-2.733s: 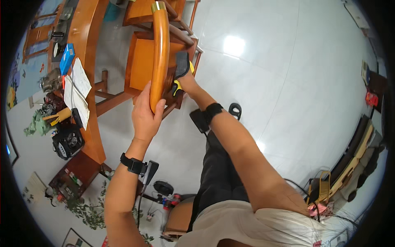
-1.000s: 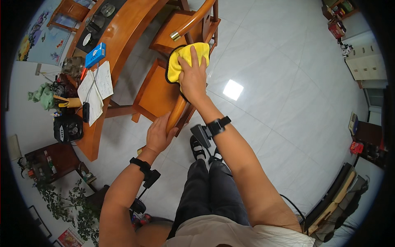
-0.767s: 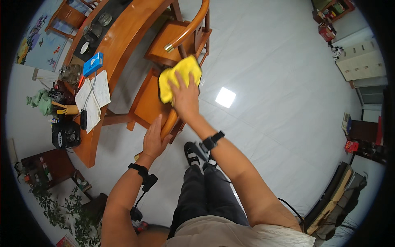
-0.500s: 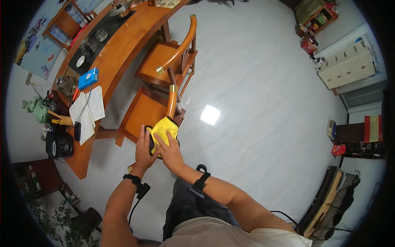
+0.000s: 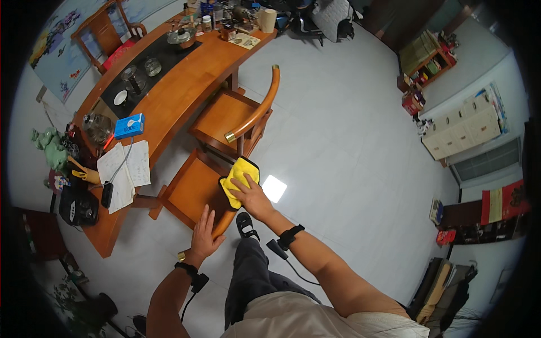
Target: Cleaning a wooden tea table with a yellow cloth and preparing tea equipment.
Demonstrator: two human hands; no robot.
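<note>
A yellow cloth (image 5: 241,173) with a dark border lies over the curved armrest of the nearer wooden chair (image 5: 194,186). My right hand (image 5: 255,198) grips this cloth from above, its fingers spread across it. Closer to me, my left hand (image 5: 205,239) is off the cloth, its fingers stretched out at the inner side of the chair's curved wooden rail (image 5: 225,221). It holds nothing; whether the palm touches the rail is hard to tell. Both wrists wear black straps with small devices and cables.
A second wooden chair (image 5: 228,121) stands just beyond, tucked against a long curved wooden desk (image 5: 174,84). On the desk are a blue box (image 5: 129,126), papers (image 5: 141,163), glass pots and a black device (image 5: 79,205). My shoe (image 5: 246,225) is beside the chair.
My left hand has come off the cloth and lowered toward the near rail. My right hand has carried the cloth rightward along the armrest. The view has shifted, showing more of the desk's far end.
</note>
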